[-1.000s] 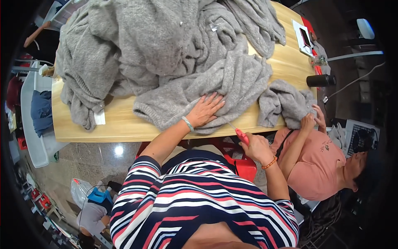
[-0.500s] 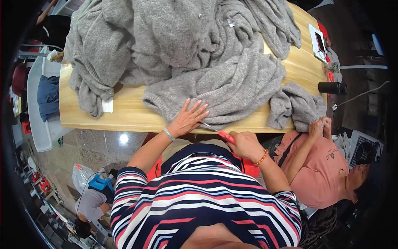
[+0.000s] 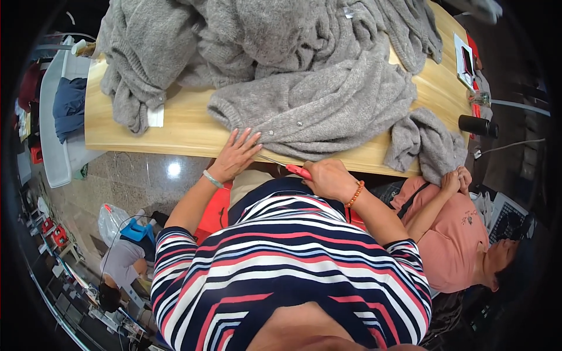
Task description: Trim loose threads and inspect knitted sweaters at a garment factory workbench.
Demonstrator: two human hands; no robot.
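Note:
A grey knit garment [image 3: 328, 108] lies bunched along the table's near edge, with small shiny buttons along its front. My left hand [image 3: 237, 155] is open, fingers spread, at the table edge; its fingertips reach the garment's lower left border. In my right hand [image 3: 331, 180] is a red-handled tool [image 3: 298, 171] with a thin metal shaft, held just off the table edge. The shaft points left toward my left fingers; its exact kind is hard to make out. Behind the garment, a large heap of grey knitwear [image 3: 246, 41] covers the far part of the table.
At right, another person in a pink shirt [image 3: 448, 240] holds a smaller grey knit piece [image 3: 427, 143]. A black cylinder [image 3: 478, 126] and a phone on white paper [image 3: 464, 61] lie along the right edge of the wooden table [image 3: 193, 131]. A white bin with blue cloth [image 3: 69, 108] stands left.
The view has shifted, so the table sits higher. My left hand has slid off the cloth toward the table edge, and the tool has moved left with my right hand. The garment's buttons now show.

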